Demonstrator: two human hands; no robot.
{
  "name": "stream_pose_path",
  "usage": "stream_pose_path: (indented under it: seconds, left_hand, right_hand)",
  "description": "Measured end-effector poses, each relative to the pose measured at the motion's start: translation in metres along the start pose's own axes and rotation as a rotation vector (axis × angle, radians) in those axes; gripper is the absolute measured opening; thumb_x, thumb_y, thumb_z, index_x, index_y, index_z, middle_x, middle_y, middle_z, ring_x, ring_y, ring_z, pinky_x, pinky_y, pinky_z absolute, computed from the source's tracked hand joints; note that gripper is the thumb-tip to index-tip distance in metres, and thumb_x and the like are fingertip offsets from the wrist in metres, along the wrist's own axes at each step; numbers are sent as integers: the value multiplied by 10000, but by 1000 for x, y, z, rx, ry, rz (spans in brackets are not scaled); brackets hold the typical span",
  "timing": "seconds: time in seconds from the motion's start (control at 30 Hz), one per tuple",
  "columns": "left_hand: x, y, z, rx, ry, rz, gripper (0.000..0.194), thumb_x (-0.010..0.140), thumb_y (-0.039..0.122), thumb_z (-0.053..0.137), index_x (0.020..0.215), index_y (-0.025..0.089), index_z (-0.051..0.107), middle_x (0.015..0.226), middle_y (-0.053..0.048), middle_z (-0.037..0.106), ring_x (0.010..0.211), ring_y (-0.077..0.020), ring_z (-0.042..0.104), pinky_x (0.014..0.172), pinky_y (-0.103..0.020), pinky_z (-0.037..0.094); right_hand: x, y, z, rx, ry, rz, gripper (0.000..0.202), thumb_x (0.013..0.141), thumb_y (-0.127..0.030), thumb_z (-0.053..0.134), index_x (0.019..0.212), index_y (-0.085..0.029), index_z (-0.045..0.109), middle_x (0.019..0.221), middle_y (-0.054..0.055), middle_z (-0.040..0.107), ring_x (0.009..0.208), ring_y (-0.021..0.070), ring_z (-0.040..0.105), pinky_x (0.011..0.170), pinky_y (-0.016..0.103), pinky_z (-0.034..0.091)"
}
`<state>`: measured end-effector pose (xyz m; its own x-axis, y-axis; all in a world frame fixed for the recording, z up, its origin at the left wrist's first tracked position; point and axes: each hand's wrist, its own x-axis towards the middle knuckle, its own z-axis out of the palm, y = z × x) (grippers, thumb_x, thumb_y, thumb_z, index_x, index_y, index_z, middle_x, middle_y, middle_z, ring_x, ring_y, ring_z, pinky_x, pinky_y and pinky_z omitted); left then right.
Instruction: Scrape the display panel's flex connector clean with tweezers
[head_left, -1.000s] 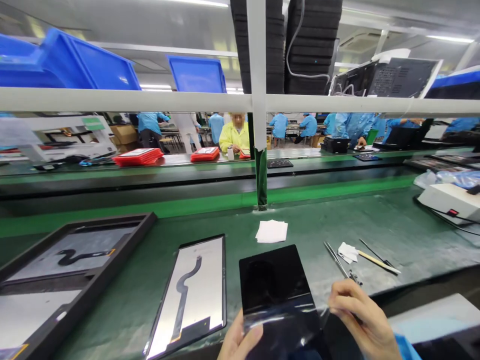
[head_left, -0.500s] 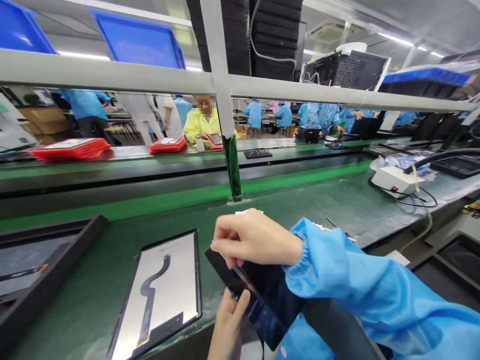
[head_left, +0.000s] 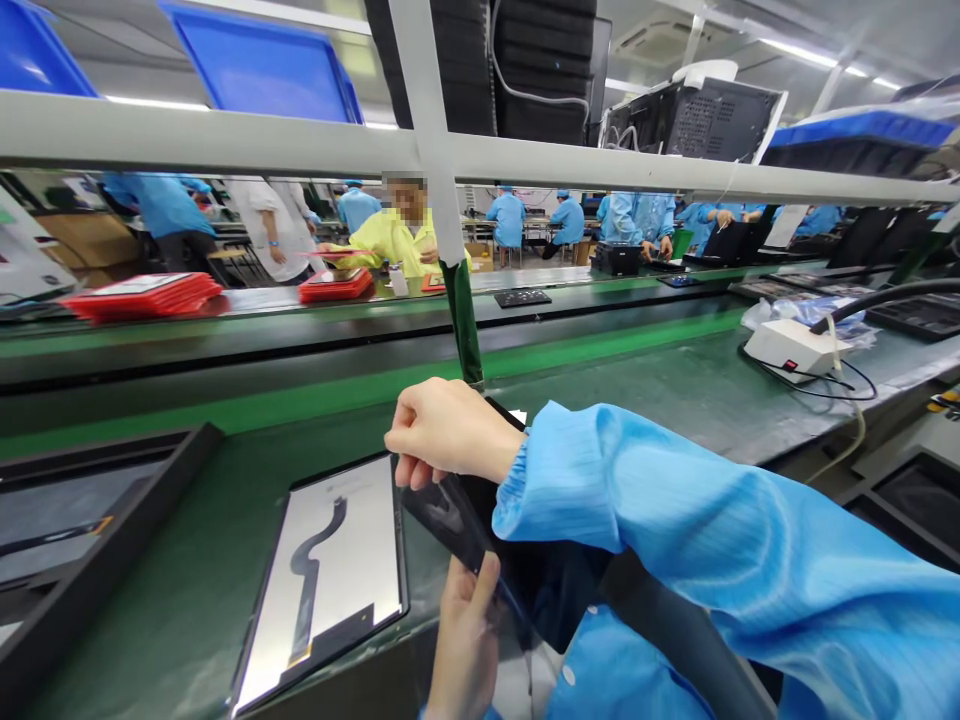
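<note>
My left hand (head_left: 466, 630) grips the lower edge of a dark glossy tablet screen (head_left: 551, 590), thumb on top. Above it, my right hand (head_left: 446, 430) is closed, its fingertips pinching a clear film (head_left: 454, 520) that hangs curved and lifted off the screen's left side. My right sleeve covers much of the screen. Left of my hands, a display panel (head_left: 364, 560) lies on the green bench, its pale back up, with a dark ribbon cable (head_left: 306, 565) across it.
At the left stands a black tray (head_left: 196, 450) with another panel inside. A green-wrapped post (head_left: 463, 325) rises behind my hands. To the right sits a white box (head_left: 795, 350) with a black hose. Red stacks (head_left: 146, 298) and a person in yellow (head_left: 397, 245) are across the line.
My right hand has moved left and slightly up, drawing the film further off the screen. The left hand keeps its hold. Across the line, the person in yellow has shifted posture.
</note>
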<state>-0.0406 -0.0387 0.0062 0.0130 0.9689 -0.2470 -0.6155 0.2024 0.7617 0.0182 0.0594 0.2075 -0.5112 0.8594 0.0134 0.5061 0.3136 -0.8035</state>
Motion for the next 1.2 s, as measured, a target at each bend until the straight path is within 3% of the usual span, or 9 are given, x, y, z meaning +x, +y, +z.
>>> stream_pose_path:
  seconds: [0.17, 0.33, 0.6, 0.87, 1.2]
  left_hand:
    - [-1, 1, -7, 35, -33, -19, 773, 729, 485, 849, 1405, 314, 516, 1280, -54, 689, 1191, -276, 641, 1020, -338, 486]
    - [0, 3, -5, 46, 7, 7, 743, 708, 505, 853, 1364, 327, 554, 1350, -31, 645, 1309, -286, 545, 1056, -352, 461]
    - [-5, 11, 4, 72, 6, -5, 813, 680, 512, 868, 1387, 278, 541, 1313, -88, 665, 1254, -331, 588, 1025, -393, 484]
    - [-9, 14, 5, 80, 15, -14, 814, 666, 521, 871, 1380, 292, 553, 1308, -58, 674, 1270, -313, 581, 1069, -377, 450]
    - [-11, 15, 8, 92, 9, 9, 775, 663, 514, 869, 1346, 279, 587, 1333, -63, 656, 1306, -334, 546, 1067, -394, 460]
  right_hand:
    - [-4, -1, -8, -79, -25, -13, 288, 792, -56, 505, 541, -194, 475, 532, -8, 665, 505, 98, 654, 467, 143, 475]
    - [-7, -2, -13, -100, -25, -4, 293, 801, -39, 493, 549, -190, 488, 537, -11, 669, 505, 91, 650, 475, 138, 488]
    - [-6, -10, -8, -78, -64, -34, 311, 808, -37, 492, 531, -180, 496, 574, 28, 702, 516, 105, 661, 489, 161, 496]
    - [-2, -8, -6, 33, -35, 4, 335, 870, -54, 503, 561, -181, 479, 579, 38, 724, 526, 98, 675, 552, 166, 539]
    - [-3, -8, -8, 29, -51, 10, 343, 859, -30, 508, 553, -182, 473, 529, 11, 692, 533, 105, 686, 543, 163, 541]
